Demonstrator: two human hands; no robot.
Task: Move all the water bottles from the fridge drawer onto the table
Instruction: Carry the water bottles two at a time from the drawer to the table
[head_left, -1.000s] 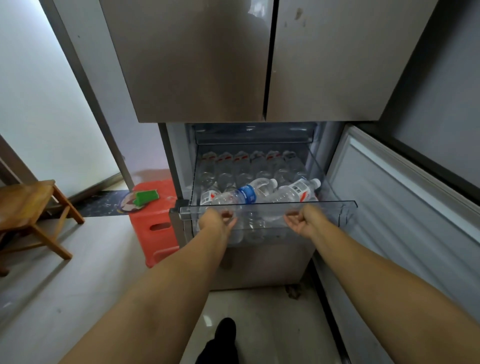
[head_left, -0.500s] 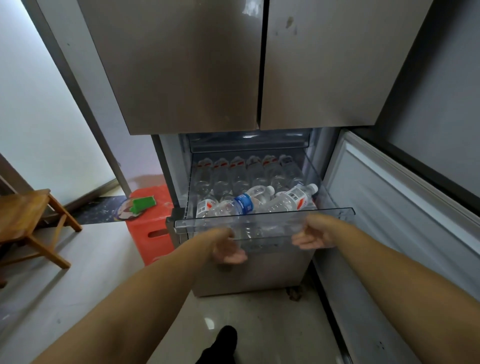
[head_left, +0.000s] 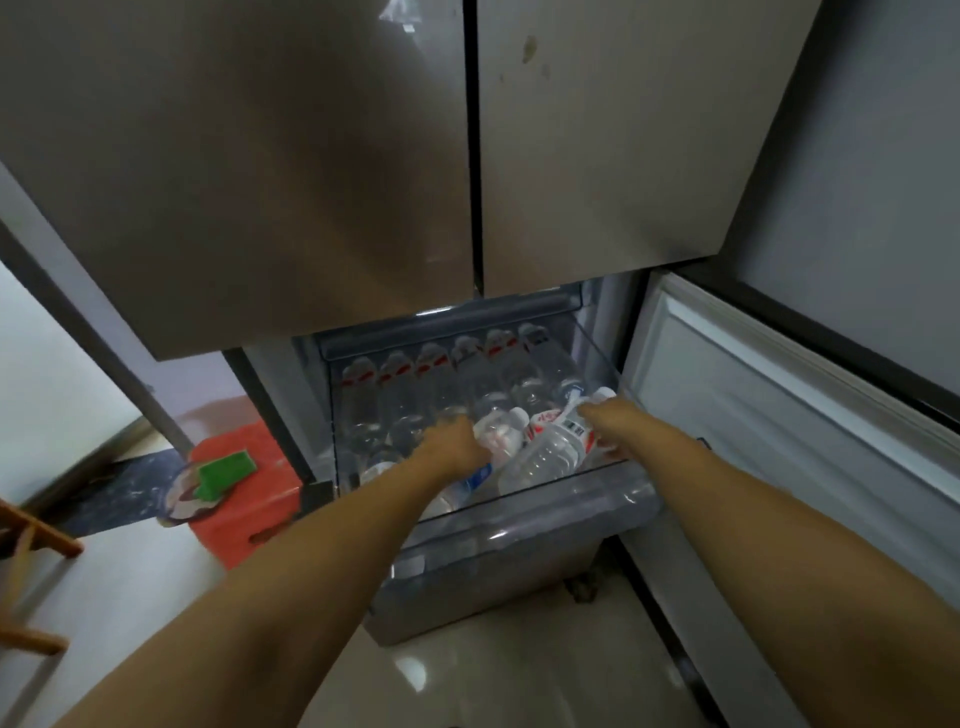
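Observation:
The clear fridge drawer (head_left: 519, 525) is pulled out below the steel upper doors. Several water bottles (head_left: 436, 374) with red labels lie in a row at its back. Two more lie on top at the front: a blue-labelled bottle (head_left: 480, 475) and a red-labelled bottle (head_left: 545, 452). My left hand (head_left: 452, 447) reaches into the drawer and curls over the blue-labelled bottle, hiding its middle. My right hand (head_left: 602, 421) grips the neck end of the red-labelled bottle, thumb underneath. The picture is blurred by motion.
The lower fridge door (head_left: 779, 415) stands open on the right, close to my right arm. A red plastic stool (head_left: 244, 519) with a green item (head_left: 226, 470) on it stands left of the fridge. A wooden stool (head_left: 31, 535) is at the far left. No table shows.
Both hands let go of the drawer's front rim and moved up and into the drawer onto the two top bottles. My view moved closer and tilted down.

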